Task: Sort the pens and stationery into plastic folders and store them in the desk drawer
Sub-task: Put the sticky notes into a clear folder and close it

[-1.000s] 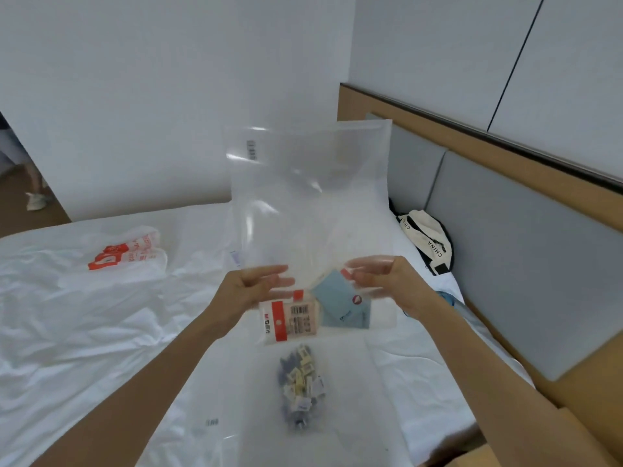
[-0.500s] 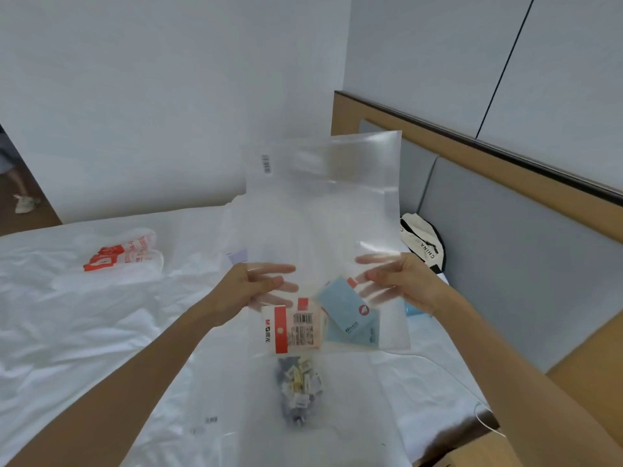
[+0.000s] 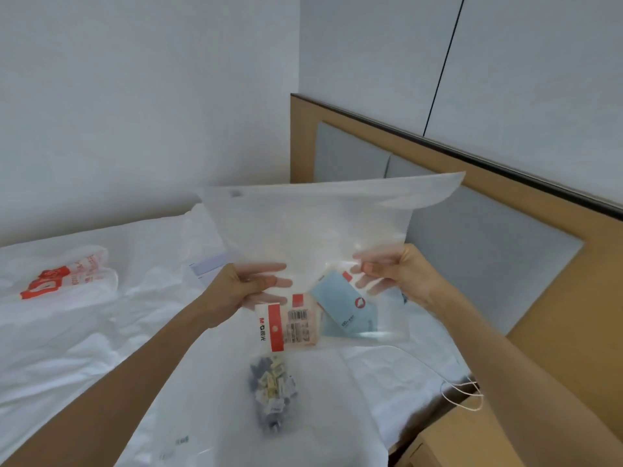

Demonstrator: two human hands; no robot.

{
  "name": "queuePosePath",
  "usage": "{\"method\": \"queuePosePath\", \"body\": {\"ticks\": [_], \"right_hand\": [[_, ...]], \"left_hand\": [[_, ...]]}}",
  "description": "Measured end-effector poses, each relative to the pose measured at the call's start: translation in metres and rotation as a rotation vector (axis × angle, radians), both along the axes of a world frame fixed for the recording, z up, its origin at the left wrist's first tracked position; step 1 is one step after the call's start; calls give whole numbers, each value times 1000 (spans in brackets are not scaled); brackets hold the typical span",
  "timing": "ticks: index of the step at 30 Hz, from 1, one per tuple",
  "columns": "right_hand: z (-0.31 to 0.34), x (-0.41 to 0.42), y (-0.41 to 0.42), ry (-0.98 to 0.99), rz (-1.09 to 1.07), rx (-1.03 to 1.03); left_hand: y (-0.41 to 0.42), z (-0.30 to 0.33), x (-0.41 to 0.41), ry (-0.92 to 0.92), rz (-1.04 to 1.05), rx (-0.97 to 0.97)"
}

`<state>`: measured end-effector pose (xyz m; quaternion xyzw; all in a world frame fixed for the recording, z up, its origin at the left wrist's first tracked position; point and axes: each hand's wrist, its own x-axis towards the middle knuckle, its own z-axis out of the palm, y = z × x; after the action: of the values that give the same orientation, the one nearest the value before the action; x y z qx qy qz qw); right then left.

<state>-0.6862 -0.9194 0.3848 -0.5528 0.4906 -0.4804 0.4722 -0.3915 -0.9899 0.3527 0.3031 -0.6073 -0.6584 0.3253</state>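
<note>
I hold a clear plastic folder up over the bed with both hands. My left hand grips its lower left part and my right hand grips its lower right part. Inside, at the bottom, sit a red-and-white stationery packet and a light blue pad of notes. Below the folder, a small bag of binder clips lies inside another clear folder on the sheet.
The bed has a rumpled white sheet. A white plastic bag with red print lies at the left. A wooden headboard with grey panels runs along the right. A white cable hangs over the wooden bedside surface.
The folder's top has tipped away from me and to the right, so it now lies flatter. My hands have shifted slightly apart, still holding it.
</note>
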Motion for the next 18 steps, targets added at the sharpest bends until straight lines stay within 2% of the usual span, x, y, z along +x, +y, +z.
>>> {"method": "queuePosePath", "body": {"ticks": [6,14,16,18], "right_hand": [[-6,-15,6,-19,-76,48],[4,-33,13,-88,-78,97],[1,-38,13,-89,-90,88],[1,-40,13,-74,-67,83]], "left_hand": [[-9,0,-26,32,-70,58],[-19,0,-58,-138,150,175],[-20,11,-56,-134,57,340],[-26,18,-54,-108,13,343]]}}
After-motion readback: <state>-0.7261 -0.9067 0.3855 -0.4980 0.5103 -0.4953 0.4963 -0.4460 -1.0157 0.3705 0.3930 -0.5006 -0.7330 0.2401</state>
